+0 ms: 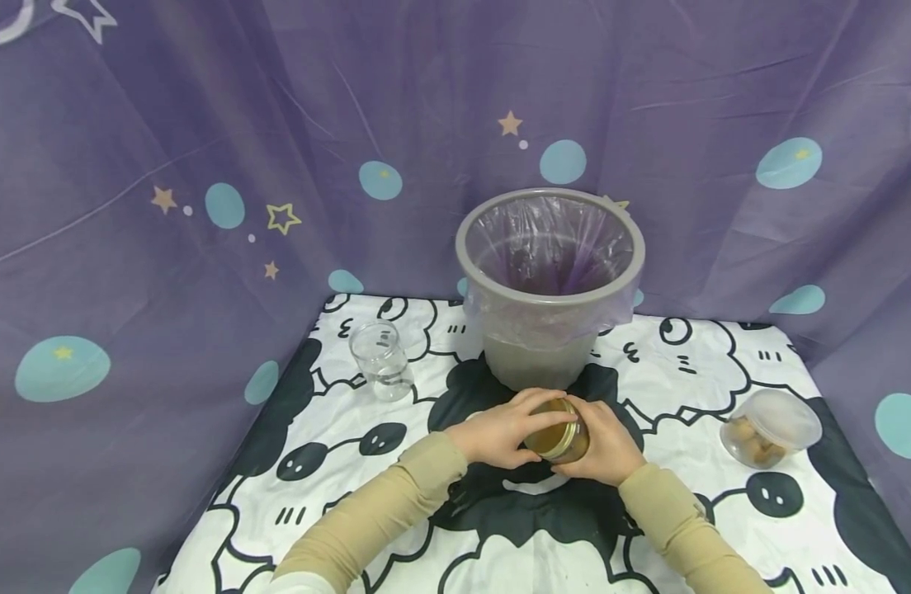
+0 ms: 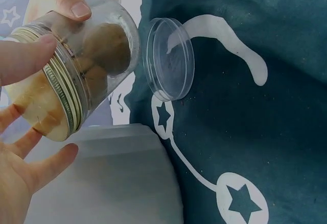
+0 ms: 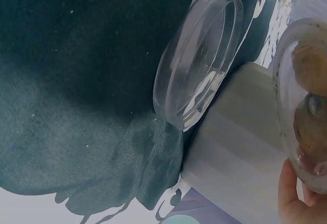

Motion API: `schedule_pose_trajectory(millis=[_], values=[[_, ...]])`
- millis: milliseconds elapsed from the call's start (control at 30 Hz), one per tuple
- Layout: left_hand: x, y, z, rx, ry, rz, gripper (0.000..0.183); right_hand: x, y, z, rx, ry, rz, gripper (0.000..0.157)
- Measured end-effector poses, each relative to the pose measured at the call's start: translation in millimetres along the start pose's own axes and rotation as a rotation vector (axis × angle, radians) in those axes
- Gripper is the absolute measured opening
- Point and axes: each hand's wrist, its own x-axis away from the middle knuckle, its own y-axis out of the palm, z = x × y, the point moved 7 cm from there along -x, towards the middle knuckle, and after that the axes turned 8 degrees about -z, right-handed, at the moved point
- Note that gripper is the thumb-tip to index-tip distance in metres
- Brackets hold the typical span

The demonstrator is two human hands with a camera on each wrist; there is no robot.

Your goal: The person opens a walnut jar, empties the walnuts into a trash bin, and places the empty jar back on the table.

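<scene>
Both hands hold a clear jar (image 2: 110, 50) with a gold lid (image 1: 548, 437), tilted over the patterned cloth in front of the bin. My left hand (image 1: 500, 431) has its thumb and fingers about the gold lid; in the left wrist view some of those fingers are spread. The jar's body is gripped by my right hand (image 1: 604, 441). Brown rounded pieces show through the jar wall; their kind is unclear. Beneath the jar lies a clear shallow round cover (image 3: 196, 63) on the dark part of the cloth, hidden by the hands in the head view.
A grey bin (image 1: 474, 268) with a clear liner stands just beyond the hands. To the left is a clear, jar-like container (image 1: 381, 363). At the right a clear tub (image 1: 748, 441) holds brown pieces under a whitish lid (image 1: 785, 419). A purple curtain (image 1: 426, 99) hangs behind.
</scene>
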Motion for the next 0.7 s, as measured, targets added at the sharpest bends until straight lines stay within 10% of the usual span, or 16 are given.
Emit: schedule_pose_trajectory(millis=[700], values=[[2.1,5.9,-10.7,0.059,-0.137,0.043,0.078,-2,3.0,-2,0.045,-0.002,-0.058,0.103]])
